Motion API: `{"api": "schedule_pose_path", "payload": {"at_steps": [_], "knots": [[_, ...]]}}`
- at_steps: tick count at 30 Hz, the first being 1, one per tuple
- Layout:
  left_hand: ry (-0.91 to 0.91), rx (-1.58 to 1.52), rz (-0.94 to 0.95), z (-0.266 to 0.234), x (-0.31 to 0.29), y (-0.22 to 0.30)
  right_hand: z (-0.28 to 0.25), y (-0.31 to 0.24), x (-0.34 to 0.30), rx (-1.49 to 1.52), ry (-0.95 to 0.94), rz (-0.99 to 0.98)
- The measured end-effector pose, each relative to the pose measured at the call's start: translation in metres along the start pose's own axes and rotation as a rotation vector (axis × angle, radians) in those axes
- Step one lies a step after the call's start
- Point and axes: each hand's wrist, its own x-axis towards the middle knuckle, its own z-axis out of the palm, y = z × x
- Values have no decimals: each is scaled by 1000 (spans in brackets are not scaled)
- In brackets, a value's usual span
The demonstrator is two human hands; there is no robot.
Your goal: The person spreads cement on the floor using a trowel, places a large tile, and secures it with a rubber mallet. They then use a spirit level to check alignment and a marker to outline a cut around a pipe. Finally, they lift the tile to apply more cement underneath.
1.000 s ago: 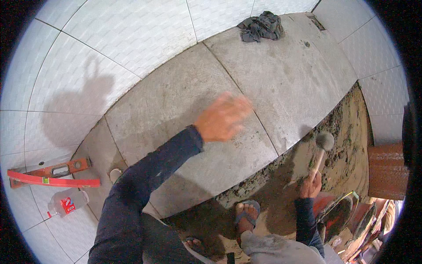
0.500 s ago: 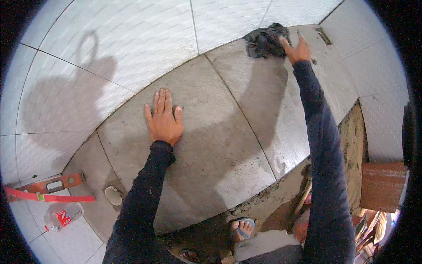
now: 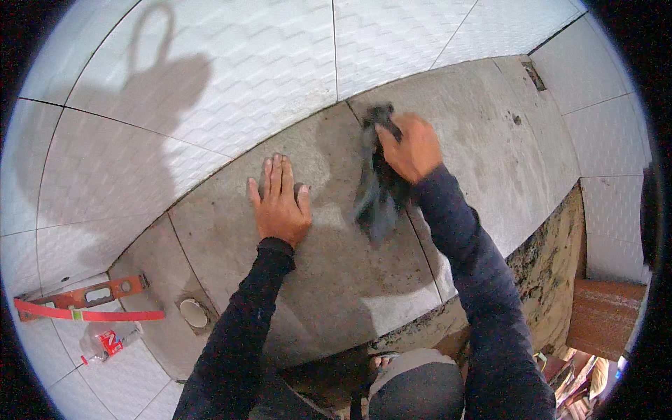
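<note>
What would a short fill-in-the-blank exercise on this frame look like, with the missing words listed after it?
1. The right hand grips a dark cloth, while the left hand holds ____.
2. The left hand rests palm ____ on the grey floor tile.
3. The clear plastic bottle lies toward the ____ edge of the picture (left or right).

Missing words: nothing; down; left.
</note>
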Motion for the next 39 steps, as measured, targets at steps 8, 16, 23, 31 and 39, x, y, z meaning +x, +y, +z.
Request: {"api": "schedule_pose_path", "payload": {"at_steps": [8,16,23,31,39], "knots": [[21,-45,16,4,1,1,26,33,-37,-294,12,-402],[9,-89,15,5,8,15,-13,110,36,-538,604,306],[49,-138,18,19,-3,-6,90,-37,-34,-226,113,-359],[-6,-82,-8,7,2,11,6,117,26,-331,449,8],[-2,-36,-8,6,1,4,-145,259,39,-593,428,769]]}}
